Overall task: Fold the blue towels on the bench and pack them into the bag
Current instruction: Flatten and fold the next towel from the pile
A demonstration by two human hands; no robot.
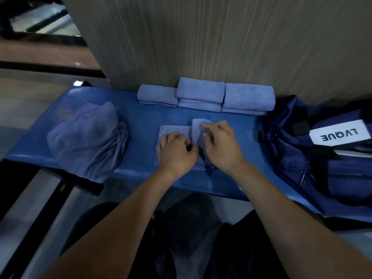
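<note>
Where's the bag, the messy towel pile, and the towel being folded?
bag point(285, 135): head view, dark blue side panel.
messy towel pile point(88, 137): head view, middle of the heap.
towel being folded point(198, 130): head view, lifted flap between the hands.

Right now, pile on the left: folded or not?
Not folded: the left pile lies crumpled in a heap, draping over the bench edge.

The surface point(141, 121) looks like smooth blue vinyl with a dull sheen. The folded towels point(201, 91), the loose heap point(88, 135) and the towel point(173, 130) under the hands are soft, matt blue cloth with a fine nap. The bag point(285, 137) is dark blue woven fabric, slightly shiny, with a smooth white label point(340, 132) and metal zip pulls. The wall point(221, 37) behind shows matt, finely grained wood-look panelling.
</note>
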